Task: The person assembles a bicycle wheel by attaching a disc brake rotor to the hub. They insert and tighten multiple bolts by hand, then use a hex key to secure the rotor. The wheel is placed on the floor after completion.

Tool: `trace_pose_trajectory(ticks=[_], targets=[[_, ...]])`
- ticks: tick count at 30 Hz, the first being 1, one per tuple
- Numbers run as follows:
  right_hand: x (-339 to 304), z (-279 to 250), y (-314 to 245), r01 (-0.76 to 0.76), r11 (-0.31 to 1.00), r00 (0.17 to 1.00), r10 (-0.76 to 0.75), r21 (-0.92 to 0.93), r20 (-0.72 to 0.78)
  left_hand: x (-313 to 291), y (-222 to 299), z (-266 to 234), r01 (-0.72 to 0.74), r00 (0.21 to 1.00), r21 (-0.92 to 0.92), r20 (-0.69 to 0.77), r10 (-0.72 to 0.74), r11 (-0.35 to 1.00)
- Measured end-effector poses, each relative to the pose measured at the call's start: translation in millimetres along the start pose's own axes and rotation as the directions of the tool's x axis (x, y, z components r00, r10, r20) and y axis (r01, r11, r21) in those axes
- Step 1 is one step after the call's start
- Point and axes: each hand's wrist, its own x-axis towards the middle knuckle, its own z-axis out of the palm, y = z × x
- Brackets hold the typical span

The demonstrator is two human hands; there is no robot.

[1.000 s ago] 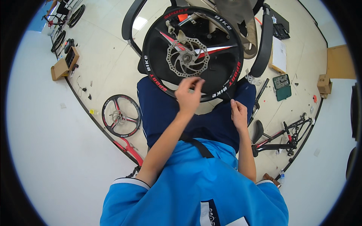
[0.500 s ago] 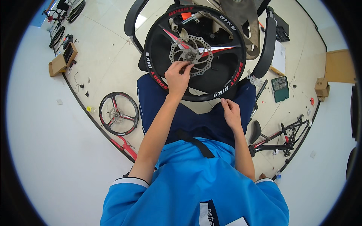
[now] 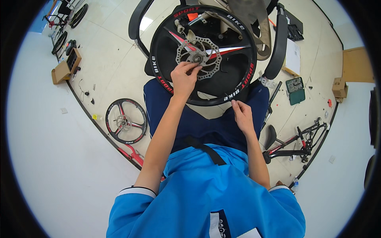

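Observation:
A black bicycle wheel (image 3: 154, 71) with three red-and-white spokes lies flat before me on the seat of a black office chair. At its middle is a silver brake disc (image 3: 215, 59) with holes round its edge, around the hub (image 3: 197, 58). My left hand (image 3: 184, 80) reaches over the near rim, its thumb and fingers pinched together at the disc just below the hub; what they hold is too small to make out. At the near right rim, my right hand (image 3: 243, 114) pinches a thin dark rod (image 3: 229, 96). A small bent dark rod (image 3: 224, 71) lies beside the disc.
Chair armrests (image 3: 137, 22) flank the wheel; metal parts (image 3: 206, 16) lie at its far side. On the floor are a second wheel (image 3: 126, 121) at left, a bicycle frame (image 3: 291, 144) at right, a green case (image 3: 296, 96) and an open cardboard box (image 3: 63, 71).
The wheel and both hands sit slightly further left in the picture, as the view has shifted a little. Both hands keep their pinches; the right hand's rod still points at the rim.

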Motion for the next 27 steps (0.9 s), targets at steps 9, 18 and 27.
trace_pose_trajectory(ticks=[9,18,27], targets=[[14,22,-43,-0.17,0.884,0.978,0.096,0.435,0.187,-4,-8,0,-0.09,0.996,0.025,-0.014,0.09,0.996],[14,31,-46,-0.198,0.865,0.97,0.106,0.46,0.217,-8,-11,4,-0.147,0.987,0.075,-0.055,0.151,0.986],[26,39,-61,-0.078,0.867,0.988,0.001,0.492,0.156,-11,-14,9,-0.185,0.98,0.073,-0.067,0.19,0.98]])
